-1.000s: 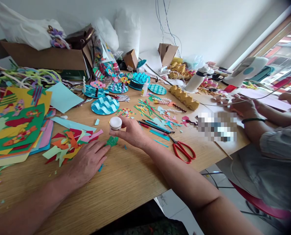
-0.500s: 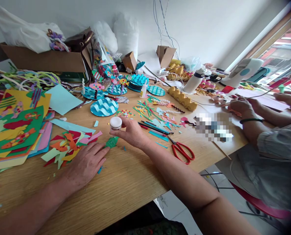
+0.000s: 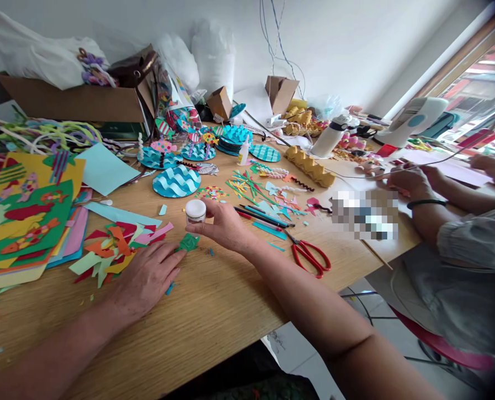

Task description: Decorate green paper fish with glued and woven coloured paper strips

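Note:
My right hand [image 3: 224, 225] is closed round a small clear jar with a white lid [image 3: 195, 210], held just above the wooden table [image 3: 214, 311]. Under the jar lies a small green paper cutout [image 3: 189, 242]. My left hand [image 3: 145, 279] lies flat on the table with its fingers stretched out, and the fingertips press on the edge of that green cutout. A heap of coloured paper scraps [image 3: 114, 247] sits right beside my left hand.
Red-handled scissors [image 3: 309, 256] and coloured pencils [image 3: 264, 216] lie right of my hand. Blue wavy paper plates [image 3: 176, 181], a glue bottle [image 3: 243, 151] and stacked coloured sheets [image 3: 22, 222] fill the table. Another person's hands [image 3: 411, 180] work at the right, near a glue gun [image 3: 414, 119].
My right hand has lifted the jar very slightly. My left hand stays on the green cutout. The other person's hands have shifted a little.

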A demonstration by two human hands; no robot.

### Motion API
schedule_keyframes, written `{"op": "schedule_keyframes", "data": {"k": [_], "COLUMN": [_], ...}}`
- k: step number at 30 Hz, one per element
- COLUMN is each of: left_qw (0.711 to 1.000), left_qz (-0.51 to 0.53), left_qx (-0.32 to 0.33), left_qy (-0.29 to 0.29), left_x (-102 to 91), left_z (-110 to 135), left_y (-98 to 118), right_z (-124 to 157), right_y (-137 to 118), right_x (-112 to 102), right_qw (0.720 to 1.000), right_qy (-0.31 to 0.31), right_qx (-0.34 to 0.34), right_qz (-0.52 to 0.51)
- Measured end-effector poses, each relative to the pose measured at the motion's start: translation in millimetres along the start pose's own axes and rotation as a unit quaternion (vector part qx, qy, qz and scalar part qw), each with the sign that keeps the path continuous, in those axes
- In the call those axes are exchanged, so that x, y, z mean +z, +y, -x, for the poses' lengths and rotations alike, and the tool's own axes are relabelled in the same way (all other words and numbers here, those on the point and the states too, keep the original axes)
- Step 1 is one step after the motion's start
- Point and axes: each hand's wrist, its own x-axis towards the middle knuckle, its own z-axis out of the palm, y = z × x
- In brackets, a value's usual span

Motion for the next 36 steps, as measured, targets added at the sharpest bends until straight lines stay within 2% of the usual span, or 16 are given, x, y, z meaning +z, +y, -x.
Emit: {"op": "schedule_keyframes", "data": {"k": [15,22,29,36], "left_qw": [1.000,1.000,0.999,0.999], "left_qz": [0.008,-0.003,0.025,0.036], "left_qx": [-0.010,0.005,-0.028,-0.030], "left_qy": [-0.021,-0.010,-0.025,-0.025], "left_x": [2.8,1.3,4.4,5.0], "left_z": [1.8,0.2,3.7,3.9], "left_y": [-0.9,-1.2,-1.3,-1.7], "right_z": [-0.2,-0.2,-1.3,-0.2], "right_y": [-1.9,-2.7,10.3,5.2], "right_x": [-1.6,-0.4,0.8,-2.1], "right_qw": [1.000,1.000,1.000,1.000], "right_qy": [-0.015,-0.012,-0.001,-0.015], "right_qx": [-0.015,-0.007,0.003,0.005], "right_qz": [-0.010,0.004,-0.006,-0.009]}}
